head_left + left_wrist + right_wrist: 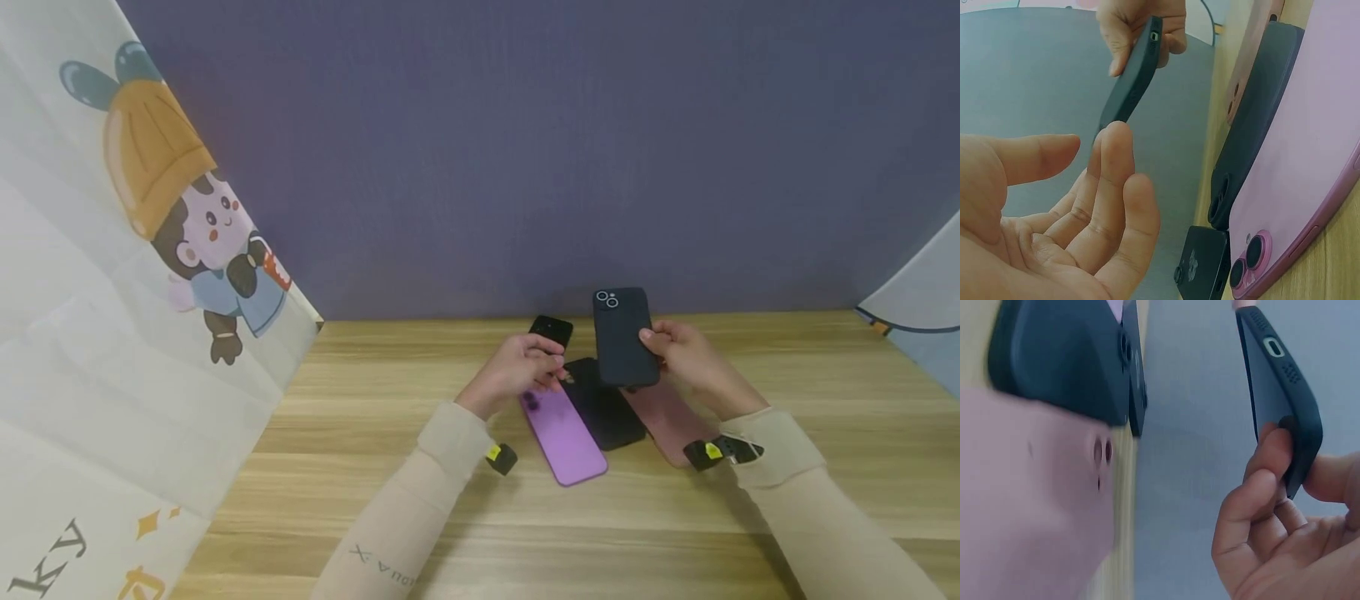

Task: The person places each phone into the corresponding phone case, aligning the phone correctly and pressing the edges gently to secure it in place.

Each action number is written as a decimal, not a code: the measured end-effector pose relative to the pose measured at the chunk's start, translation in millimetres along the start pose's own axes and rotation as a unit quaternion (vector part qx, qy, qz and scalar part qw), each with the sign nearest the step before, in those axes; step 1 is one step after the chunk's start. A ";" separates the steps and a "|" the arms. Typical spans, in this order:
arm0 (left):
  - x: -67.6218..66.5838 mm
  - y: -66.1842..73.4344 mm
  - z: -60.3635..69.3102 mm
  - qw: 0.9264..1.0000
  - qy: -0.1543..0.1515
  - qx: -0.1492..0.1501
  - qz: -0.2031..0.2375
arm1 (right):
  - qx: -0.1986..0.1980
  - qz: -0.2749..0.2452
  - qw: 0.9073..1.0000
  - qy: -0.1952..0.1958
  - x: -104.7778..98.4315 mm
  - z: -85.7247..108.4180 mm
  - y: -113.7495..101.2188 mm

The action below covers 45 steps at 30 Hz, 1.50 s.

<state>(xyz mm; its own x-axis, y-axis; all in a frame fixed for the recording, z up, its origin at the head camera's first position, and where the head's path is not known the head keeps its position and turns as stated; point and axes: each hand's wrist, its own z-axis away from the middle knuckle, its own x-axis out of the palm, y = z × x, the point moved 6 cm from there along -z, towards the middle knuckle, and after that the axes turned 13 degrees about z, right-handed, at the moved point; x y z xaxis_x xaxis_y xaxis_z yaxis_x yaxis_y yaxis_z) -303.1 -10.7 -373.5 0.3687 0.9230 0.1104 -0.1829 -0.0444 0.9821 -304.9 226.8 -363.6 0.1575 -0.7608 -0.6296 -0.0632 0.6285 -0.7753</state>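
A white cartoon-printed sheet (97,308) and purplish backdrop (525,158) border a wooden table (300,517).

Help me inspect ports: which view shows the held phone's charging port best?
Right wrist view: the charging port appears largest. Left wrist shows it smaller; head view shows the back of the held phone, not the port.

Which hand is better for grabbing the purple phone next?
Probably the left hand: it looks empty and is close to the camera end of the purple phone. The right hand is farther away and grips the raised dark phone.
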 end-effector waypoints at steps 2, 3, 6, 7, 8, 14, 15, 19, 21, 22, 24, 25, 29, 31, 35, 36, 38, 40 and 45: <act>-0.6 -0.1 0.6 1.000 0.001 -0.001 0.001 | 0.005 0.009 1.000 0.001 -6.9 -2.3 8.0; -0.9 0.2 1.1 1.000 0.001 -0.001 0.002 | 0.009 0.015 1.000 0.002 -10.6 -3.5 12.4; -1.5 0.5 1.6 1.000 0.000 -0.002 0.006 | 0.025 0.032 0.999 -0.004 -21.8 -5.6 26.6; -1.6 0.7 1.8 1.000 0.000 -0.002 0.006 | 0.031 0.037 0.999 -0.008 -26.2 -6.3 32.2; -1.6 0.8 1.9 1.000 0.001 -0.001 0.006 | 0.036 0.041 0.998 -0.011 -30.9 -7.0 38.3; -1.6 1.0 1.0 1.000 -0.001 0.000 0.009 | 0.061 0.049 0.997 -0.021 -56.6 -6.9 75.6; -1.8 1.1 1.0 1.000 -0.001 0.000 0.009 | 0.065 0.049 0.996 -0.020 -59.3 -6.7 81.2; -2.6 0.9 1.1 1.000 0.002 -0.001 0.005 | 0.076 0.049 0.996 -0.010 -63.6 -7.3 101.4; -3.1 0.6 1.2 1.000 0.005 -0.002 0.005 | 0.081 0.042 0.996 -0.012 -61.0 -8.6 109.5; -3.3 0.5 1.2 1.000 0.006 -0.003 0.005 | 0.082 0.037 0.996 -0.014 -59.1 -9.2 112.7; -3.4 0.3 1.4 1.000 0.008 -0.004 0.004 | 0.086 0.030 0.996 -0.019 -55.6 -9.8 117.6; -3.5 0.1 1.5 1.000 0.008 -0.004 0.003 | 0.088 0.028 0.995 -0.022 -54.1 -9.8 119.6; -4.0 -0.4 1.2 1.000 0.011 -0.003 0.001 | 0.093 0.024 0.995 -0.030 -51.8 -8.6 123.0; -5.1 -1.0 0.9 1.000 0.014 -0.004 0.000 | 0.094 0.025 0.995 -0.034 -51.9 -7.7 123.6; -7.8 -2.1 0.1 1.000 0.021 -0.006 -0.006 | 0.094 0.040 0.994 -0.036 -54.5 -6.2 125.3; -8.4 -2.3 -0.1 1.000 0.022 -0.007 -0.010 | 0.094 0.044 0.994 -0.036 -55.4 -5.8 125.8; -9.2 -2.6 -0.5 1.000 0.022 -0.007 -0.017 | 0.094 0.051 0.994 -0.037 -57.1 -4.9 126.6; -9.8 -2.7 -0.7 0.999 0.023 -0.007 -0.023 | 0.094 0.051 0.994 -0.039 -57.9 -4.2 126.9; -10.7 -2.7 -0.5 0.999 0.025 -0.006 -0.030 | 0.096 0.030 0.994 -0.044 -57.5 -4.5 127.6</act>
<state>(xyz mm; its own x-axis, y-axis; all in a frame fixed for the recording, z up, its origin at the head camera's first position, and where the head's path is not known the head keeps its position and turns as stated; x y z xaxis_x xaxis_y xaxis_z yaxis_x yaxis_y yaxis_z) -306.9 -20.3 -377.4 0.3323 0.9421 0.0441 -0.1733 0.0150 0.9847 -326.5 350.1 -426.6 0.2454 -0.7090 -0.6612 0.1123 0.6982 -0.7070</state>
